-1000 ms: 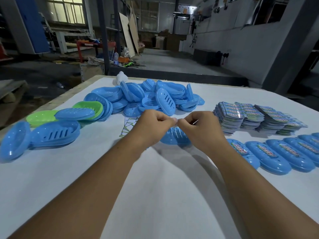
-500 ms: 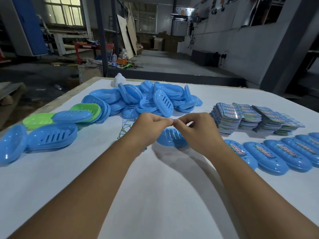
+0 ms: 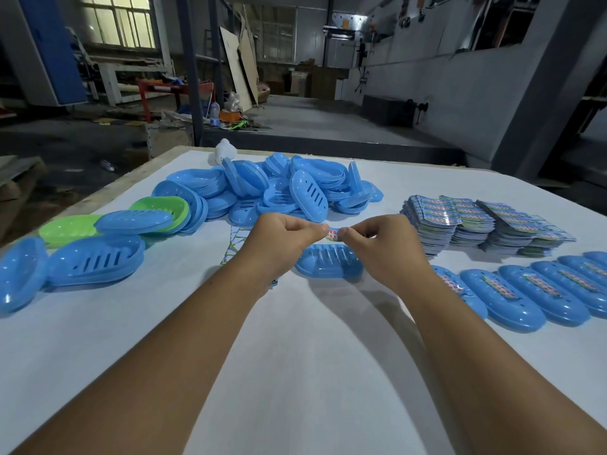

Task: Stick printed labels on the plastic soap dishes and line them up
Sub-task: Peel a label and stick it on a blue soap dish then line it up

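A small printed label (image 3: 333,234) is stretched between my two hands just above a blue soap dish (image 3: 328,265) that lies slotted side up on the white table (image 3: 295,372). My left hand (image 3: 282,239) pinches the label's left end and my right hand (image 3: 384,244) pinches its right end. A row of blue labelled dishes (image 3: 525,290) runs along the right side. Stacks of printed labels (image 3: 476,221) sit behind that row. A heap of unlabelled blue dishes (image 3: 289,188) lies at the back.
Green dishes (image 3: 69,228) and more blue dishes (image 3: 95,257) lie at the left edge. A used label backing sheet (image 3: 238,241) lies under my left wrist. A white object (image 3: 225,152) stands at the table's far edge. Beyond is a workshop floor.
My hands have drawn slightly apart, and the label now shows between the fingertips. The view has shifted a little.
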